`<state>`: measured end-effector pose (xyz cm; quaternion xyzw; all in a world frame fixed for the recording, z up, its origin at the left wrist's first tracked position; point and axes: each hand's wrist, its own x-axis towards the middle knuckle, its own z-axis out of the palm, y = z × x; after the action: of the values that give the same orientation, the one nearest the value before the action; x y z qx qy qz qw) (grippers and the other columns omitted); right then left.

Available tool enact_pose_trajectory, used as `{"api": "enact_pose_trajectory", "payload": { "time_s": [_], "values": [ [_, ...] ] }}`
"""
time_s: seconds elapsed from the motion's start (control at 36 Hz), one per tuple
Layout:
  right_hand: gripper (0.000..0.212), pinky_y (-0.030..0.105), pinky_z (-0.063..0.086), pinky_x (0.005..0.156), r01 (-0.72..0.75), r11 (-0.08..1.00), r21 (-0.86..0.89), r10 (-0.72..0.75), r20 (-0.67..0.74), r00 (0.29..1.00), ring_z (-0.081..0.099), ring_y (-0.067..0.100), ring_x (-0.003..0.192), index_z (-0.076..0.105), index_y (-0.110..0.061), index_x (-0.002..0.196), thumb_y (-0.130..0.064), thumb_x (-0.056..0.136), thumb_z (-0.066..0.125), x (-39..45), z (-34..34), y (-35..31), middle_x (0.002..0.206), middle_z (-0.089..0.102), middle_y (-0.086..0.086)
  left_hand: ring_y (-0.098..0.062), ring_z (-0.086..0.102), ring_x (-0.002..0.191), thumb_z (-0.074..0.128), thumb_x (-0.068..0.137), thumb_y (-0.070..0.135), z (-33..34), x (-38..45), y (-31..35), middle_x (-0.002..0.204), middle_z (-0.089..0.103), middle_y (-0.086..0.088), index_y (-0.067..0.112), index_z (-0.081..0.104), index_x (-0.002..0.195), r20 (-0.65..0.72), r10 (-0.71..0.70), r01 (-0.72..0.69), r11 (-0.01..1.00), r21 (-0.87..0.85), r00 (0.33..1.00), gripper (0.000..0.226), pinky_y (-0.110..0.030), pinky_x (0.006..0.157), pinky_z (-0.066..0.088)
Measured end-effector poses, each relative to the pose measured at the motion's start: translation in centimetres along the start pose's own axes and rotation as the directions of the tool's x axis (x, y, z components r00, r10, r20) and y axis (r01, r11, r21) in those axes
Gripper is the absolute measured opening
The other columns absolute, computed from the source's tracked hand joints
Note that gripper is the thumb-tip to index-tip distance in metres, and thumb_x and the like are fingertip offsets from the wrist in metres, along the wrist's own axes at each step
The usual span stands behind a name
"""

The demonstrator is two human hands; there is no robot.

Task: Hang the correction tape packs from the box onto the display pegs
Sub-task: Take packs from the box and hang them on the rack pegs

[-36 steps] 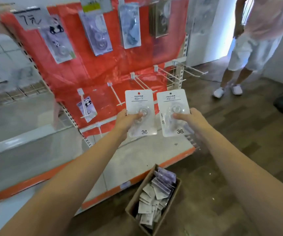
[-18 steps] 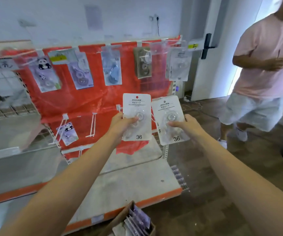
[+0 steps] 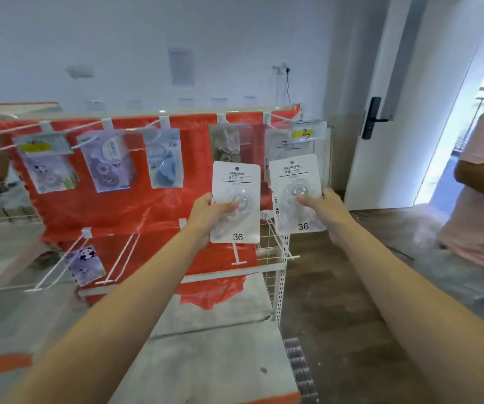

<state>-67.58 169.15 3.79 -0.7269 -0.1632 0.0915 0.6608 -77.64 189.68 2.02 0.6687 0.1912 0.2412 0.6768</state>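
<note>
Before the glossy red display backing [image 3: 135, 211]: two flat white blister packs, left pack [image 3: 236, 182] pinched by left hand [image 3: 208, 214], right pack [image 3: 294, 176] pinched by right hand [image 3: 327, 209], thumbs on clear rounded bubbles.

Bright doorway glare, blurred, warped edges

Both hands have raised their correction tape packs [image 3: 236, 199] toward the upper pegs [image 3: 278, 116].
</note>
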Motion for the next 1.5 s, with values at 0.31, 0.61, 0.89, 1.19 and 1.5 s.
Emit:
{"api": "enact_pose_trajectory", "payload": {
  "time_s": [0.31, 0.61, 0.89, 1.19, 1.5],
  "values": [
    [0.042, 0.023, 0.049, 0.069, 0.139, 0.989, 0.057, -0.148, 0.214, 0.965, 0.06, 0.016, 0.102, 0.048, -0.012, 0.129, -0.018, 0.091, 0.064, 8.7, -4.9, 0.0, 0.121, 0.059, 0.002, -0.025, 0.066, 0.094, 0.072, 0.078, 0.0, 8.3, 1.6, 0.1, 0.103, 0.069, -0.009, 0.008, 0.062, 0.103, -0.146, 0.001, -0.01, 0.998, -0.06, 0.989, 0.027, -0.036, 0.082, 0.054],
    [0.039, 0.046, 0.044, 0.103, 0.14, 0.984, 0.113, -0.165, 0.259, 0.952, 0.056, 0.023, 0.117, 0.048, -0.013, 0.124, -0.023, 0.091, 0.065, 11.8, -4.8, 0.6, 0.128, 0.058, 0.006, -0.03, 0.066, 0.1, 0.073, 0.076, -0.001, 10.6, 2.4, -0.3, 0.11, 0.069, -0.011, 0.005, 0.06, 0.111, -0.262, -0.01, -0.013, 0.996, -0.087, 0.965, 0.038, -0.048, 0.092, 0.052],
    [0.04, 0.041, 0.048, 0.099, 0.108, 0.989, 0.105, -0.139, 0.359, 0.923, 0.06, 0.018, 0.112, 0.049, -0.017, 0.124, -0.024, 0.089, 0.066, 12.8, -4.8, 1.5, 0.118, 0.062, -0.001, -0.026, 0.066, 0.089, 0.066, 0.078, -0.008, 10.1, 3.9, -0.5, 0.104, 0.069, -0.013, 0.002, 0.061, 0.107, -0.21, 0.043, -0.068, 0.992, -0.111, 0.977, 0.031, -0.043, 0.088, 0.053],
    [0.021, 0.023, 0.045, 0.081, 0.076, 0.976, 0.205, -0.138, 0.308, 0.941, 0.056, 0.003, 0.096, 0.048, -0.022, 0.111, -0.02, 0.094, 0.06, 12.8, -3.2, 3.4, 0.105, 0.058, -0.012, -0.026, 0.067, 0.092, 0.067, 0.079, -0.005, 8.4, 4.9, -0.7, 0.108, 0.068, -0.014, 0.0, 0.06, 0.111, -0.153, 0.031, -0.046, 0.995, -0.091, 0.988, 0.033, -0.038, 0.084, 0.055],
    [0.041, 0.039, 0.043, 0.101, 0.126, 0.992, 0.026, -0.129, 0.207, 0.97, 0.052, 0.015, 0.112, 0.05, -0.012, 0.123, -0.037, 0.092, 0.06, 14.3, -2.1, 2.7, 0.118, 0.056, -0.004, -0.014, 0.07, 0.074, 0.068, 0.08, -0.003, 8.2, 6.8, -0.6, 0.094, 0.071, -0.005, 0.011, 0.063, 0.096, -0.098, 0.027, -0.035, 0.996, -0.079, 0.995, 0.022, -0.025, 0.06, 0.055]
  ]
}}
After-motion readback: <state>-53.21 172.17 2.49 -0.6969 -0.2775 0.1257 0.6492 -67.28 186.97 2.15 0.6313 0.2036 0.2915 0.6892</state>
